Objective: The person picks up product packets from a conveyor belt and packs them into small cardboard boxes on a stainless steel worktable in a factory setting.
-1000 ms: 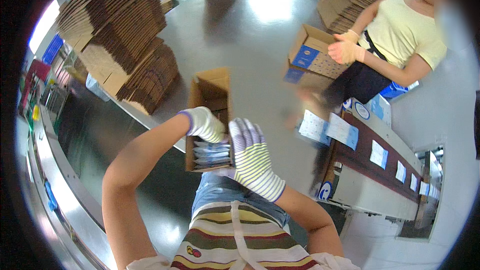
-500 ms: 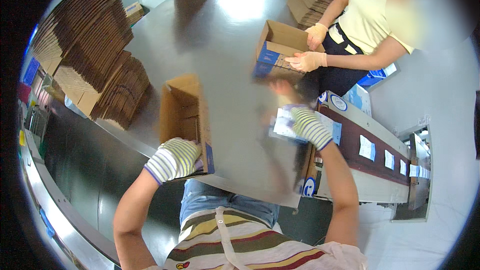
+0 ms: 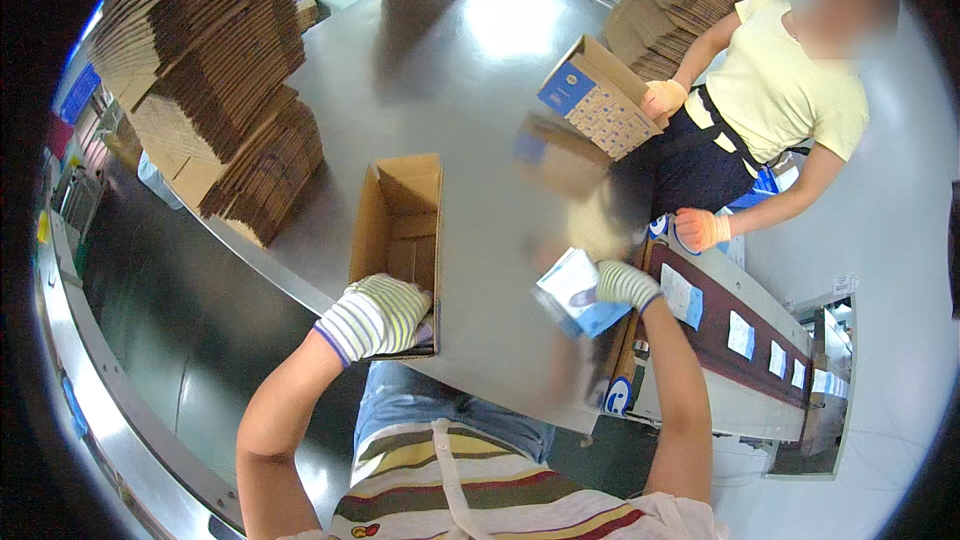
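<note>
An open cardboard box (image 3: pixel 397 230) stands on the metal table in front of me, with a few brown folds visible inside. My left hand (image 3: pixel 378 318), in a striped glove, is closed over the box's near end; its fingertips are partly hidden. To the right, above the table beside the conveyor's end, my right hand (image 3: pixel 628 286) in a matching glove grips a blue-and-white packet (image 3: pixel 580 292). Whether it is one packet or a small stack, I cannot tell.
A conveyor (image 3: pixel 720 325) carries several flat packets at right. Across the table, a co-worker holds a blue-printed box (image 3: pixel 605 105), their other hand (image 3: pixel 702 228) near the conveyor. Flattened cartons (image 3: pixel 215 70) are piled at left. The metal table (image 3: pixel 490 230) has a curved edge.
My right hand has taken hold of the blue-and-white packet and drawn slightly nearer. The co-worker has tilted up their box and moved one hand from it toward the conveyor.
</note>
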Action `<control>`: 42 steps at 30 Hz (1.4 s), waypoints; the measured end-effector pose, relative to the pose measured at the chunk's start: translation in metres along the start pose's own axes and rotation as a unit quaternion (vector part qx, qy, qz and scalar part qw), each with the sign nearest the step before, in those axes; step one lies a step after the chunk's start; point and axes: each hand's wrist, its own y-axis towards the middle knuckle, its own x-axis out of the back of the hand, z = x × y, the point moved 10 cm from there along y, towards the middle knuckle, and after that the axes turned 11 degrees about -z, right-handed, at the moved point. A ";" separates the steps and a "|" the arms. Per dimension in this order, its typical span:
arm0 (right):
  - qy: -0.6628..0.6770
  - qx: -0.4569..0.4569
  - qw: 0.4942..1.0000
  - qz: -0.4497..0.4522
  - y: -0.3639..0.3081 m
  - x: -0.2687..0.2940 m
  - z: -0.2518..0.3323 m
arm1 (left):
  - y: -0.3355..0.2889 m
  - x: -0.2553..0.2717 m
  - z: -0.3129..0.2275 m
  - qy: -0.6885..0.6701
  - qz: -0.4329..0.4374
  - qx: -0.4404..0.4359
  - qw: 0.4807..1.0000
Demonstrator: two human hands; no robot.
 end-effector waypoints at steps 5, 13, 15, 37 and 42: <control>-0.040 0.002 0.998 -0.041 -0.048 0.019 0.124 | -0.003 0.000 0.001 -0.010 -0.015 0.013 1.000; 0.520 0.083 0.807 -0.268 -0.028 0.130 0.182 | -0.008 0.001 0.002 0.004 -0.031 0.006 1.000; 0.557 0.126 0.759 -0.314 -0.031 0.183 0.228 | -0.005 0.004 0.000 0.007 -0.019 0.004 1.000; -0.151 0.107 0.975 -0.126 0.035 0.141 0.301 | 0.056 0.128 0.047 0.008 -0.250 0.102 0.963; 0.092 0.130 0.927 -0.341 -0.027 0.183 0.284 | 0.092 0.065 0.075 0.002 -0.079 0.155 0.985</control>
